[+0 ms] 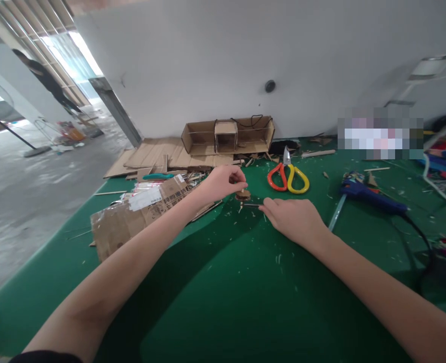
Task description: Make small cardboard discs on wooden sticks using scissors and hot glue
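Over the middle of the green table, my left hand (226, 182) is closed in a pinch at a small round brown cardboard piece (243, 195). A short pale stub shows at the top of that piece, by my fingertips. My right hand (294, 218) is wrapped round a thin dark rod-like tool (251, 205). Its tip points left and lies just below the cardboard piece, beside a small pale bit; whether they touch I cannot tell. Scissors (288, 174) with one red and one yellow handle lie beyond my right hand.
A cardboard box structure (202, 138) stands against the wall on flat cardboard sheets (154, 153). Printed cardboard (117, 229) lies beside my left forearm. On the right rests a blue glue gun (376, 196) with its cord. Scraps litter the green table (223, 302). A person (47, 78) is far left.
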Demonstrator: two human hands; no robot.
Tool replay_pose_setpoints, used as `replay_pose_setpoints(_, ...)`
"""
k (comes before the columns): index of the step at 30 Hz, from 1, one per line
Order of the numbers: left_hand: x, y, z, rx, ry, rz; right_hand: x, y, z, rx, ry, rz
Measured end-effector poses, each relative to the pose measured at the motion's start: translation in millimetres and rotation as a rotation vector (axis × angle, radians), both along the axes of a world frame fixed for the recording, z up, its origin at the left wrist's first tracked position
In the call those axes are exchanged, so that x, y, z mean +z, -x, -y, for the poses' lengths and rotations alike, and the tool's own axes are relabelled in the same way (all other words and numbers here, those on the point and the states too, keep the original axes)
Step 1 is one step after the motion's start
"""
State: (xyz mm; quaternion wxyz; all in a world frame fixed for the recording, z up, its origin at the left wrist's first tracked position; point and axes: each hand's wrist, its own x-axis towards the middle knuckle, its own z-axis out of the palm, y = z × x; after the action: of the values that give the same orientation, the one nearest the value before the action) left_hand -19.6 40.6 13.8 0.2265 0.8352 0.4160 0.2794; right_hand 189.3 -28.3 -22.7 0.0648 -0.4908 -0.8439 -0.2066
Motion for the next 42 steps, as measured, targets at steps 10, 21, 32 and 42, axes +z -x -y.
replay_pose_setpoints(10,0.4,-2,3,0.005,0.045,0.011,3.4,2,1,-0.065,0.115,0.071)
replay_pose_setpoints(21,0.7,-1,2,0.008,0.013,0.005,4.1,5,10,-0.078,0.051,0.052)
replay_pose_setpoints(32,-0.3,0,1,0.005,0.017,0.025,5.5,13,10,-0.114,0.103,0.087)
replay_pose_setpoints(42,8.2,2,4,-0.027,0.010,-0.023,-1.4,10,18,-0.106,-0.011,0.022)
